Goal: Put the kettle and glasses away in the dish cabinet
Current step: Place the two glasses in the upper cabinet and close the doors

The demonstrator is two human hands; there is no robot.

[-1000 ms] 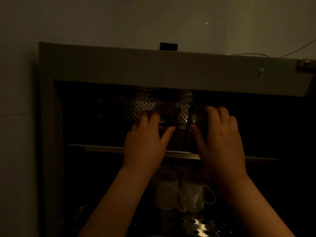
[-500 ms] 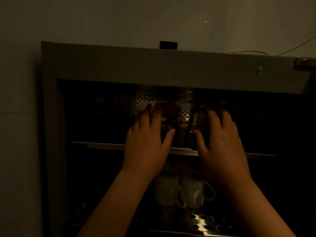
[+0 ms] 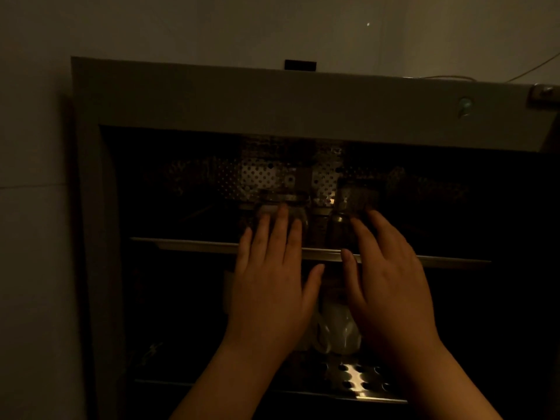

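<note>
- Reaching into the dim dish cabinet point(image 3: 194, 95), both forearms rise from below, palms facing away.
- Left hand point(image 3: 269, 286) is spread, fingers straight, tips in front of a glass point(image 3: 280, 204) on the upper shelf point(image 3: 188, 244); contact is unclear.
- Right hand point(image 3: 391, 283) is likewise spread and holds nothing, fingertips just below a second glass point(image 3: 353, 201).
- White mugs point(image 3: 339, 331) stand on the lower shelf, between the wrists.

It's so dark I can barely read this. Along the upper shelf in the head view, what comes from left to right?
Left hand fingers over a glass → second glass → right hand, fingers straight, at that glass.
</note>
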